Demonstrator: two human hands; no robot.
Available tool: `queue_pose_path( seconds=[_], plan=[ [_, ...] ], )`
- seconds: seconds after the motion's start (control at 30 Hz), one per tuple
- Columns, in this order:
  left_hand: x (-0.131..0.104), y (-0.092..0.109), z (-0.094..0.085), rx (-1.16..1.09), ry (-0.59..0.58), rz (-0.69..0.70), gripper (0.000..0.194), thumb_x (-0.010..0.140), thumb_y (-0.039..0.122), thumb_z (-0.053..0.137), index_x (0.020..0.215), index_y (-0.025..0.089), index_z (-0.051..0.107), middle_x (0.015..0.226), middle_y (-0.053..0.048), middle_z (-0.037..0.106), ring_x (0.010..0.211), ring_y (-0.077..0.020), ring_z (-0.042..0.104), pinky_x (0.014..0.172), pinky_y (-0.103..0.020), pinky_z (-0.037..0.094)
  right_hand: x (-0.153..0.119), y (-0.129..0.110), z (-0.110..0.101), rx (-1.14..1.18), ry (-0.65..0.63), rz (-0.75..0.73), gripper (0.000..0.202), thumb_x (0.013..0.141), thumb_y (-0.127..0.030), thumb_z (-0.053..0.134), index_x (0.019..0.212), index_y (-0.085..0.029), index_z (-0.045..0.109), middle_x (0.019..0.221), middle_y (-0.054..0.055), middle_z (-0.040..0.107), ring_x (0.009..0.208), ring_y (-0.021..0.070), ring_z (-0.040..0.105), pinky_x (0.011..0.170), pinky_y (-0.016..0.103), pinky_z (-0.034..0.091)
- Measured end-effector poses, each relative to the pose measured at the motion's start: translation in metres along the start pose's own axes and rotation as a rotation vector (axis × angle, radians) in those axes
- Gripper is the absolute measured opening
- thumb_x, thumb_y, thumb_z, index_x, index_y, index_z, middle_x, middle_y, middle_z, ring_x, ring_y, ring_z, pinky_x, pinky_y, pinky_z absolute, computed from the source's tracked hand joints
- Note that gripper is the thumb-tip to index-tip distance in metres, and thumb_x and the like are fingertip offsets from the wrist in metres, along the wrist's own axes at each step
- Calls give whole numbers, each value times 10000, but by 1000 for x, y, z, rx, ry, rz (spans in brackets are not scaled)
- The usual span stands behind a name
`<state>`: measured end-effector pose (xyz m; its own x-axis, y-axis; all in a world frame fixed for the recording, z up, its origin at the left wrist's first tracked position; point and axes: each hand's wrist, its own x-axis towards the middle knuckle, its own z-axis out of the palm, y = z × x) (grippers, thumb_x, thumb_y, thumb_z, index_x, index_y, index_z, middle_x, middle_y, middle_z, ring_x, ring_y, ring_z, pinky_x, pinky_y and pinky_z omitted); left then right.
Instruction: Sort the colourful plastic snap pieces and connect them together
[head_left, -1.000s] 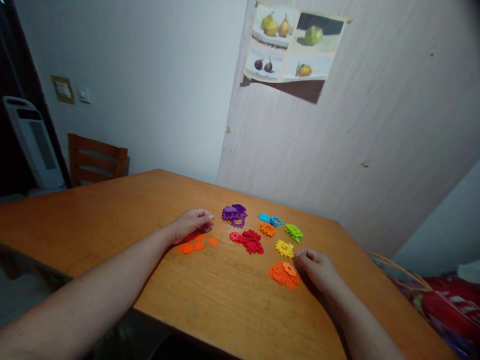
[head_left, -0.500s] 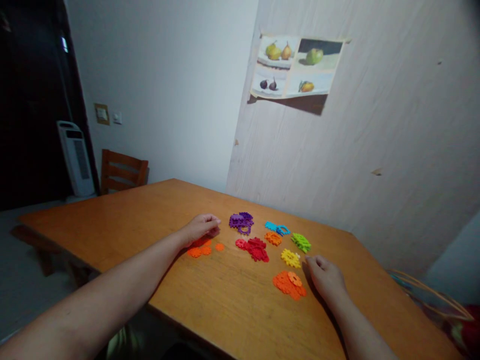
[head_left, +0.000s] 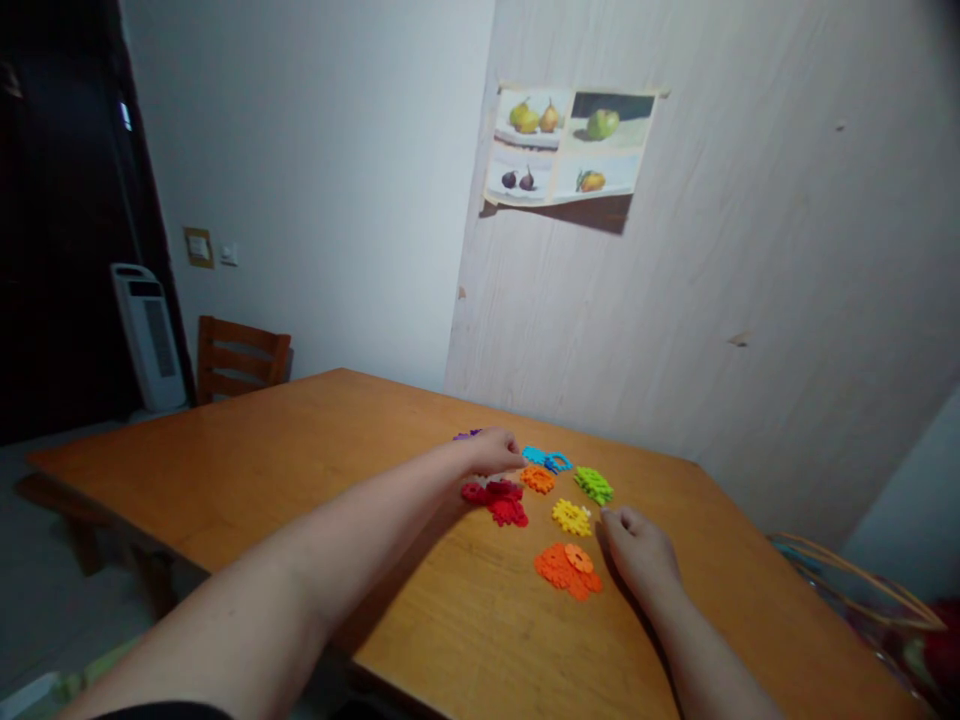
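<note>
My left hand (head_left: 495, 452) hovers over the middle of the table, fingers drawn together beside the orange gear pieces (head_left: 538, 480) and the blue gear pieces (head_left: 556, 462). What it may hold is hidden. Red gear pieces (head_left: 507, 503) lie just below that wrist, and purple gear pieces (head_left: 466, 436) are mostly covered by the hand. Curled on the tabletop, my right hand (head_left: 636, 545) rests beside the yellow gear pieces (head_left: 571, 518); I cannot make out anything inside its fingers. Green gear pieces (head_left: 594, 485) sit behind it, and a flat orange-red pile (head_left: 561, 570) lies to its left.
The wooden table (head_left: 247, 450) stands against a wall with a fruit picture (head_left: 566, 150). A wooden chair (head_left: 241, 360) is at the far left, with a white tower appliance (head_left: 150, 340) behind. Orange cables or hoops (head_left: 855, 575) lie beyond the right edge.
My left hand has moved right, from the left orange pieces to above the red ones; its forearm now blocks the left orange pieces from sight. My right hand stays put. The view has shifted slightly.
</note>
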<state>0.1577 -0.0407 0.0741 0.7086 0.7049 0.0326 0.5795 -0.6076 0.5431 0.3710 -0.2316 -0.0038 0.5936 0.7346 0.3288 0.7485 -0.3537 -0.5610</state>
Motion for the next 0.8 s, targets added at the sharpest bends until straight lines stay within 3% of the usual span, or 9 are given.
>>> queue_pose_path(
  seconds=[0.13,0.2,0.37,0.57,0.8],
  plan=[
    [14,23,25,156,-34,28,539,658,494,771,1093,192,670,1090,-92,723,908,-220,671,683,-257,485,0,-2,0,13,7,-3,407,881,-520,404,597,-230,430,538,-13,505,605,173,512,541,262,289],
    [19,30,33,205,-87,16,603,597,447,808,1127,201,660,1140,-103,717,930,-235,681,702,-267,506,0,-3,1,21,7,10,406,882,-518,402,600,-230,440,545,-13,511,604,173,513,541,261,291],
    [29,38,41,311,-144,-34,458,585,359,756,1006,193,688,994,-97,743,828,-246,693,647,-286,523,0,-4,1,41,-10,24,408,891,-522,389,618,-230,475,557,-16,516,596,166,515,546,257,300],
    [39,40,42,346,-150,24,361,580,321,728,916,193,696,885,-70,739,764,-219,677,598,-257,491,-1,-7,-2,44,-8,21,406,882,-515,399,615,-227,505,569,-9,552,608,167,526,542,254,293],
    [33,37,42,87,-191,-4,297,604,314,738,865,188,673,718,-16,683,611,-156,607,526,-233,430,0,-6,-3,72,-2,36,405,878,-512,413,608,-223,505,537,-17,516,593,164,515,534,251,292]
  ],
)
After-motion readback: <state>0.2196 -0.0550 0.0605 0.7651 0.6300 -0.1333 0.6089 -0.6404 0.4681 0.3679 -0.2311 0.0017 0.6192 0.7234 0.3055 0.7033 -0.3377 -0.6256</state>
